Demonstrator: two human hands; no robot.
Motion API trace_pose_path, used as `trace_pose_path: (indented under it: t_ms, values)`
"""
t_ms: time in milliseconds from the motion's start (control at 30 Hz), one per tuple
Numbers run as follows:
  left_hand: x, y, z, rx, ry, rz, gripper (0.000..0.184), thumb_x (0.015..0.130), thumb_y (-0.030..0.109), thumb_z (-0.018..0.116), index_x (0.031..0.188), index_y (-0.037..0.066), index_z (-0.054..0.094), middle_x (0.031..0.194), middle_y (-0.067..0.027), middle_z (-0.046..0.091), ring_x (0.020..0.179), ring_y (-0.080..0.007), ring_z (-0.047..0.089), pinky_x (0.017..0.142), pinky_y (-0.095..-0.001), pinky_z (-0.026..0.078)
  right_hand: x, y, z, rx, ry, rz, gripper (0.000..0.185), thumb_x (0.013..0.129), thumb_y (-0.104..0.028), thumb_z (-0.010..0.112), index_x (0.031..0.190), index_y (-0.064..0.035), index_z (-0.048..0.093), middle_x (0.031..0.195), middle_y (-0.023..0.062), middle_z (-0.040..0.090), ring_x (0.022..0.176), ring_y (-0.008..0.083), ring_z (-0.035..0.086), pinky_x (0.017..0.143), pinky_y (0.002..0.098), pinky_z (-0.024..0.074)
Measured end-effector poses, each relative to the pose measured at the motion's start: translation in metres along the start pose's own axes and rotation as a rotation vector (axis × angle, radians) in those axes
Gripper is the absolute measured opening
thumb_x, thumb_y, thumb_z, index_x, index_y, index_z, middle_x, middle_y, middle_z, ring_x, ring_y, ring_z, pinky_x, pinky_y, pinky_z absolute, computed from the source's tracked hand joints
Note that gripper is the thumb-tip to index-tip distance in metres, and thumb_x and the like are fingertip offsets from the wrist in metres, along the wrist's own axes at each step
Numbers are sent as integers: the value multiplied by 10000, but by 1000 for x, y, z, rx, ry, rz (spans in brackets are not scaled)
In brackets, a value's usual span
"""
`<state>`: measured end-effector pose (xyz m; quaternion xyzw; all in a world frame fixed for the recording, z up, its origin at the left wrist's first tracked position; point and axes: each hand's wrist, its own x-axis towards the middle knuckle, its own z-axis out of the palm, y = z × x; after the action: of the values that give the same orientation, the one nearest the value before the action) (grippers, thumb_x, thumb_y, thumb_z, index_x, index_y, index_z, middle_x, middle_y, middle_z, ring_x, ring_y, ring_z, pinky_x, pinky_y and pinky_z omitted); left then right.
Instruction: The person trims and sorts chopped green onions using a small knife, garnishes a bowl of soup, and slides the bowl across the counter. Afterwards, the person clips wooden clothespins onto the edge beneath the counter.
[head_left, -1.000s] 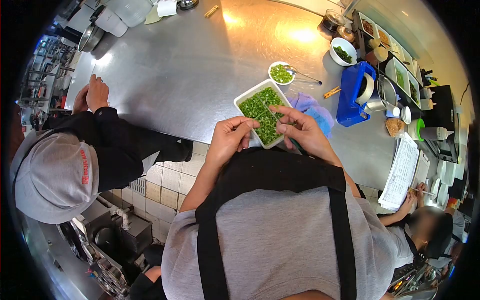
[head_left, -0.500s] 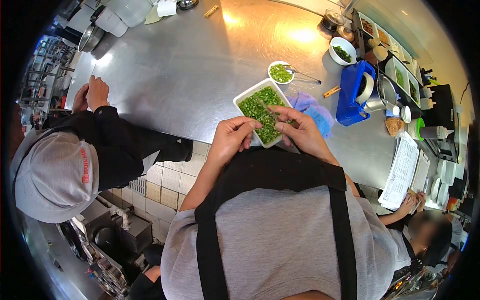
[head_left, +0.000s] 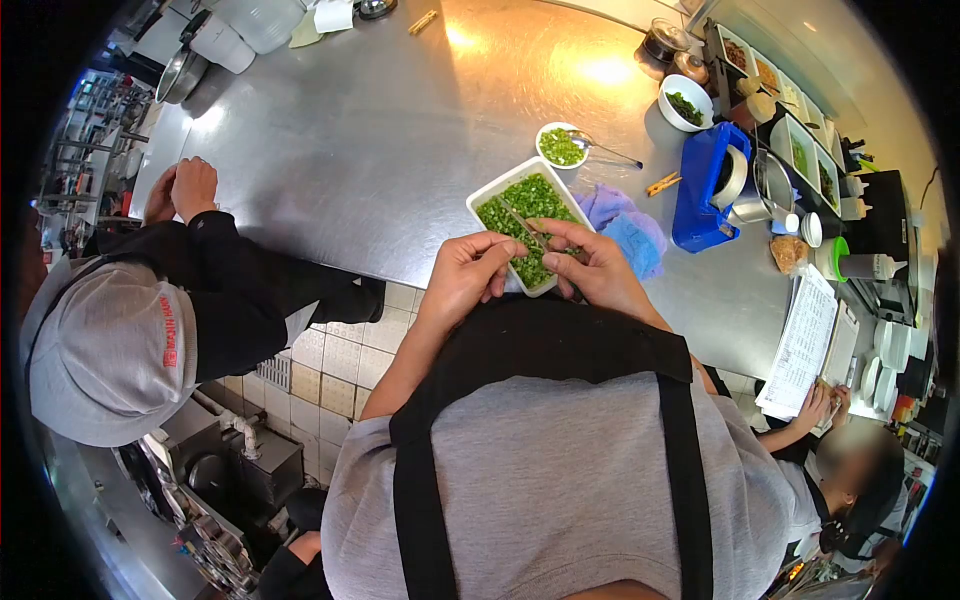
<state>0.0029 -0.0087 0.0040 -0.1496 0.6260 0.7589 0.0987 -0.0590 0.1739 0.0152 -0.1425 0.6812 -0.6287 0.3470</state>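
Both hands are over a white rectangular container filled with chopped green pieces. My right hand holds a thin metal tool, whose narrow end points up and left over the greens; its type is hard to make out. My left hand is at the container's left edge, thumb and forefinger pinched together on something too small to name. Just behind the container stands a small white bowl of lighter green pieces, with a spoon in it.
Purple and blue cloths lie right of the container, near a clothespin and a blue bin. A white bowl of dark greens stands behind. One person's hands rest at left; another person handles papers at right.
My right hand has moved slightly left toward my left hand, and the metal tool has shifted with it, tilting more to the left. The person at right has moved a little.
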Motion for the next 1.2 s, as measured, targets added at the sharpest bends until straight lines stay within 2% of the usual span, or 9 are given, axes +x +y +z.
trace_pose_path:
  t_ms: [167, 267, 367, 667, 767, 867, 967, 1200]
  values:
    - [1, 0, 1, 7, 0, 3, 191, 881, 153, 546, 864, -2, 655, 513, 12, 490, 413, -44, 424, 374, -186, 304, -1, 3, 1, 46, 35, -22, 364, 870, -56, 547, 1231, -62, 504, 801, 16, 526, 547, 50, 454, 468, 193, 369]
    - [1, -2, 1, -4, -4, 10, 193, 881, 157, 548, 864, -2, 656, 515, 13, 492, 415, -43, 427, 372, -185, 303, 2, 6, -4, 137, -6, -58, 365, 870, -60, 549, 1232, -62, 496, 816, 20, 532, 551, 49, 461, 469, 191, 373]
    - [0, -1, 0, 1, -3, 1, 192, 880, 157, 549, 866, 0, 658, 517, 15, 494, 415, -42, 430, 372, -185, 304, 0, -6, -7, 168, -58, 36, 390, 872, -66, 551, 1255, -70, 477, 818, 23, 535, 566, 58, 475, 480, 189, 382]
    - [1, 1, 1, 30, -3, 1, 186, 875, 151, 549, 862, 2, 660, 518, 15, 499, 416, -42, 438, 375, -183, 312, 3, -1, -7, 136, -166, 14, 396, 876, -61, 544, 1265, -75, 473, 805, 17, 534, 580, 71, 481, 500, 188, 389]
    - [1, 0, 0, 18, -11, -4, 184, 873, 151, 549, 862, 5, 661, 517, 15, 499, 416, -43, 441, 375, -183, 313, 0, 0, -1, 9, -48, 21, 393, 872, -53, 546, 1259, -77, 480, 803, 17, 529, 575, 68, 478, 502, 186, 387]
    - [1, 0, 0, 16, -13, 13, 185, 873, 155, 550, 858, 8, 661, 516, 15, 497, 418, -43, 442, 376, -183, 313, -1, -3, 0, 42, 62, 6, 389, 868, -48, 550, 1251, -80, 491, 803, 17, 527, 569, 68, 476, 499, 186, 386]
    - [1, -1, -1, 19, 1, -9, 186, 872, 157, 550, 853, 9, 660, 514, 16, 493, 419, -43, 441, 376, -184, 312, -1, -5, -6, 58, -70, 27, 385, 867, -50, 553, 1247, -81, 497, 799, 11, 528, 566, 67, 474, 495, 189, 386]
    - [2, 0, 1, 20, -17, 2, 184, 870, 154, 551, 850, 6, 659, 515, 17, 493, 419, -42, 439, 375, -183, 307, 1, -1, -4, 51, -111, 36, 410, 859, -39, 559, 1260, -70, 481, 843, 7, 533, 581, 56, 463, 495, 172, 358]
